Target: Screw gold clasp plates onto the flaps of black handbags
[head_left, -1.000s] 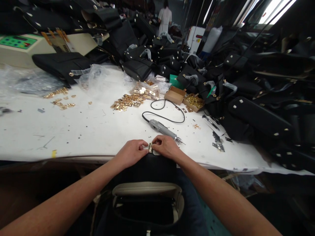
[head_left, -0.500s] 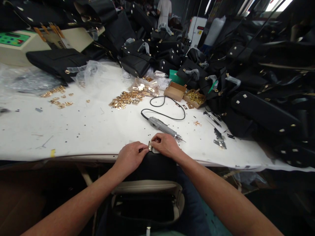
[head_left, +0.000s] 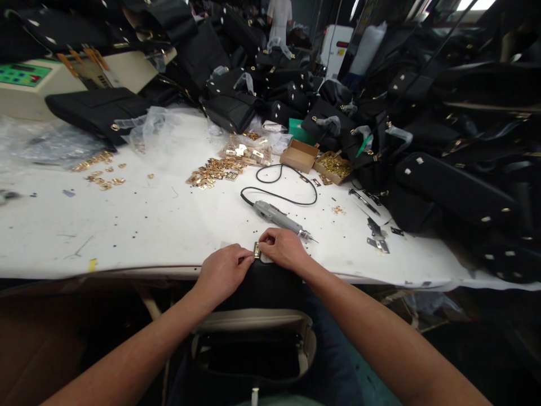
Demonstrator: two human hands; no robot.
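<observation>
A black handbag (head_left: 270,286) lies on my lap with its pale-edged opening towards me and its flap reaching the table edge. At the flap's end is a small gold metal bag-lock plate (head_left: 256,250). My left hand (head_left: 226,272) is closed, thumb and forefinger pinching the plate's left side. My right hand (head_left: 283,248) is closed too, its fingertips on the plate's right side and the flap edge. Just beyond my right hand lies a grey electric screwdriver (head_left: 276,217), its thin bit pointing right and its black cord looped behind it.
A pile of gold plates (head_left: 211,172) lies on the white table (head_left: 169,225). Behind the screwdriver stand an open cardboard box (head_left: 299,156) and a box of small gold parts (head_left: 333,167). Black bags (head_left: 456,192) are heaped behind and to the right. Far back stands a person (head_left: 279,20).
My hands stay on the plate with almost the same grip. The whole view has shifted very slightly; nothing on the table has moved.
</observation>
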